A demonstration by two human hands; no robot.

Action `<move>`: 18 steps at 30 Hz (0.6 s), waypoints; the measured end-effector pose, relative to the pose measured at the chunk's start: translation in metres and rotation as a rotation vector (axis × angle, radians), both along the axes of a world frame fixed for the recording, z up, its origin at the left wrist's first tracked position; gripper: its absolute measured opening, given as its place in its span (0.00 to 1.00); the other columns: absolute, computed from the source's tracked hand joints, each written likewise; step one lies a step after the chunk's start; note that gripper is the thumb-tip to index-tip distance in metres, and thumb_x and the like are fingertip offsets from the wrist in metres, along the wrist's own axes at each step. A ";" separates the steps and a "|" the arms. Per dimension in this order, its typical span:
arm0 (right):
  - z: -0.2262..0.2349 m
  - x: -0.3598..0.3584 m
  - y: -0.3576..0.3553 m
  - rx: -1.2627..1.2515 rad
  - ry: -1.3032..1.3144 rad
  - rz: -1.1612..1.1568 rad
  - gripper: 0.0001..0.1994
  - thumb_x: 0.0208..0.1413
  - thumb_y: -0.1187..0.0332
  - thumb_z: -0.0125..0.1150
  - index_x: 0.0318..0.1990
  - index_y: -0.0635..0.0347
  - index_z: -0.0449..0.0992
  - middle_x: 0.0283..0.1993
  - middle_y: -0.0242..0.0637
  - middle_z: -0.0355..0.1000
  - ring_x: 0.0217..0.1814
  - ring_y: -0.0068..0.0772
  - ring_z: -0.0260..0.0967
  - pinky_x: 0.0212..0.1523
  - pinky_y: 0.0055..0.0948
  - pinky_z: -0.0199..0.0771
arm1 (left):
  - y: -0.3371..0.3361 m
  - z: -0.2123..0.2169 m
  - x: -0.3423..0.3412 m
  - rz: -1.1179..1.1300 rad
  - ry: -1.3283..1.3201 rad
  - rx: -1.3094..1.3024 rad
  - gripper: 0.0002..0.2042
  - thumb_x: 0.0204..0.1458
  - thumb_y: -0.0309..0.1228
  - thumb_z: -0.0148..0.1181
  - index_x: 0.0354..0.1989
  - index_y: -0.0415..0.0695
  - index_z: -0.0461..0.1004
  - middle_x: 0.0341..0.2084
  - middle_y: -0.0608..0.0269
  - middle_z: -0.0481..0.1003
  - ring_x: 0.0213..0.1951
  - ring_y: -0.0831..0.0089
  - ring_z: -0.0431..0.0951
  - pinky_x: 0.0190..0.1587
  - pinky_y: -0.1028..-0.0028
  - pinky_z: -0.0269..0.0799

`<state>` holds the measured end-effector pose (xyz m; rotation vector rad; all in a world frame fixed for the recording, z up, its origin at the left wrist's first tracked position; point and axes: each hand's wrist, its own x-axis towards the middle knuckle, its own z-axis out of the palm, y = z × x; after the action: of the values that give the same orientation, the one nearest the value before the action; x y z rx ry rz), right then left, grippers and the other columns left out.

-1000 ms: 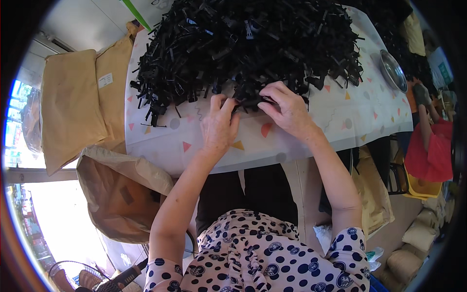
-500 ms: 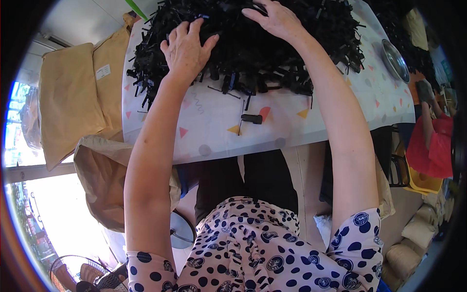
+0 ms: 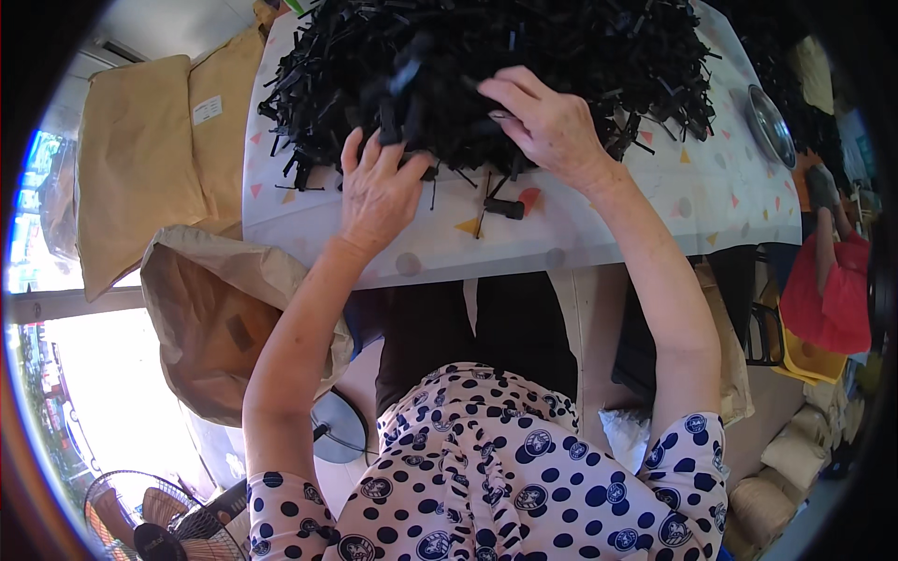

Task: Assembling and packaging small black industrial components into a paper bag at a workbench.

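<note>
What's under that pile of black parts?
The pile of black parts lies on a white patterned table covering, visible in front of it. Whatever is directly beneath the pile is hidden.

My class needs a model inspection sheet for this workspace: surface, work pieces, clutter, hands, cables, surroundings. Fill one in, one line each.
Surface: white table cover with coloured shapes.
Work pieces: large pile of black parts, loosely heaped across the far side.
Clutter: loose black piece near the front edge; metal bowl at the right.
Hands: left hand at the pile's near edge, right hand over it, fingers bent; whether either grips a part is unclear.
Cables: nothing clearly seen.
Surroundings: open paper bag and fan at the left; person in red at the right.
</note>
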<state>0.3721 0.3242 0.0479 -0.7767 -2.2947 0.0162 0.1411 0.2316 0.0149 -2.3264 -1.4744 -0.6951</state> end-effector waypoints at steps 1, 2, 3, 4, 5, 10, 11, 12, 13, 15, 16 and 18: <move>-0.003 0.004 -0.003 0.058 -0.034 0.021 0.17 0.46 0.71 0.65 0.45 0.51 0.73 0.42 0.29 0.70 0.30 0.36 0.73 0.29 0.28 0.75 | -0.005 -0.004 -0.005 0.005 0.001 0.002 0.13 0.38 0.24 0.59 0.36 0.51 0.75 0.43 0.61 0.71 0.54 0.60 0.65 0.62 0.55 0.49; -0.005 0.010 -0.009 0.009 -0.056 -0.019 0.14 0.47 0.73 0.64 0.43 0.51 0.73 0.42 0.28 0.70 0.30 0.36 0.73 0.29 0.28 0.75 | -0.010 -0.006 -0.010 0.024 0.006 -0.003 0.13 0.38 0.24 0.59 0.35 0.51 0.75 0.44 0.61 0.71 0.56 0.61 0.64 0.62 0.53 0.47; -0.007 0.016 -0.008 0.010 -0.058 -0.015 0.14 0.47 0.73 0.64 0.43 0.51 0.73 0.42 0.28 0.70 0.30 0.36 0.73 0.29 0.28 0.75 | -0.013 -0.007 -0.015 0.043 0.012 -0.008 0.13 0.38 0.24 0.59 0.35 0.51 0.75 0.45 0.61 0.71 0.58 0.61 0.63 0.62 0.51 0.46; -0.008 0.022 -0.006 0.029 -0.050 -0.065 0.14 0.47 0.73 0.62 0.43 0.51 0.73 0.42 0.28 0.71 0.31 0.36 0.73 0.29 0.28 0.75 | -0.012 -0.007 -0.021 0.048 0.009 -0.008 0.13 0.38 0.24 0.59 0.35 0.51 0.75 0.45 0.61 0.71 0.58 0.61 0.63 0.62 0.51 0.46; -0.009 0.030 -0.004 0.049 -0.043 -0.118 0.13 0.48 0.74 0.61 0.43 0.51 0.73 0.42 0.28 0.71 0.31 0.35 0.73 0.28 0.28 0.75 | -0.009 -0.004 -0.025 0.050 0.033 -0.009 0.13 0.38 0.24 0.59 0.35 0.51 0.75 0.46 0.61 0.71 0.59 0.61 0.62 0.62 0.49 0.45; -0.009 0.049 0.017 -0.081 -0.003 -0.337 0.12 0.51 0.73 0.60 0.44 0.53 0.73 0.44 0.29 0.71 0.37 0.38 0.74 0.37 0.31 0.75 | 0.008 0.010 -0.022 0.053 0.117 -0.124 0.13 0.39 0.22 0.58 0.36 0.48 0.74 0.49 0.56 0.70 0.62 0.60 0.59 0.62 0.47 0.43; -0.007 0.048 0.015 -0.084 -0.004 -0.334 0.12 0.51 0.73 0.60 0.44 0.53 0.73 0.44 0.29 0.71 0.37 0.38 0.74 0.37 0.31 0.75 | 0.006 0.011 -0.018 0.056 0.117 -0.127 0.13 0.39 0.22 0.58 0.36 0.48 0.74 0.49 0.56 0.70 0.62 0.60 0.59 0.62 0.47 0.43; -0.004 0.047 0.012 -0.108 -0.067 -0.292 0.13 0.51 0.73 0.60 0.46 0.53 0.73 0.46 0.30 0.70 0.40 0.39 0.73 0.37 0.31 0.75 | 0.004 0.013 -0.013 0.098 0.166 -0.169 0.14 0.40 0.21 0.57 0.37 0.48 0.75 0.49 0.56 0.70 0.62 0.59 0.58 0.62 0.46 0.44; 0.000 0.046 0.009 -0.131 -0.130 -0.252 0.14 0.51 0.73 0.59 0.47 0.53 0.72 0.48 0.32 0.69 0.43 0.40 0.72 0.38 0.32 0.75 | 0.002 0.016 -0.011 0.139 0.215 -0.210 0.14 0.41 0.21 0.57 0.38 0.48 0.75 0.50 0.56 0.69 0.62 0.59 0.58 0.62 0.46 0.45; 0.009 0.046 -0.002 -0.139 -0.063 -0.230 0.15 0.51 0.74 0.59 0.48 0.54 0.72 0.49 0.34 0.68 0.45 0.40 0.72 0.38 0.31 0.74 | -0.009 0.025 -0.010 0.123 0.212 -0.215 0.14 0.42 0.21 0.56 0.40 0.47 0.75 0.50 0.56 0.69 0.62 0.58 0.59 0.61 0.45 0.46; 0.013 0.046 -0.009 -0.138 0.005 -0.210 0.16 0.51 0.76 0.59 0.49 0.55 0.71 0.50 0.36 0.68 0.47 0.39 0.72 0.38 0.29 0.74 | -0.014 0.032 -0.009 0.107 0.210 -0.211 0.14 0.44 0.20 0.55 0.41 0.47 0.75 0.50 0.56 0.69 0.62 0.57 0.59 0.61 0.44 0.48; 0.019 0.044 -0.024 -0.135 0.079 -0.186 0.16 0.50 0.77 0.59 0.48 0.56 0.71 0.49 0.37 0.68 0.45 0.37 0.72 0.37 0.28 0.73 | -0.020 0.039 -0.014 0.073 0.179 -0.245 0.14 0.45 0.21 0.55 0.41 0.46 0.75 0.49 0.57 0.70 0.60 0.58 0.61 0.59 0.46 0.52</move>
<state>0.4164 0.3003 0.0666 -1.0380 -2.1554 0.1156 0.1272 0.2120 0.0542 -2.4222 -1.6293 -0.2906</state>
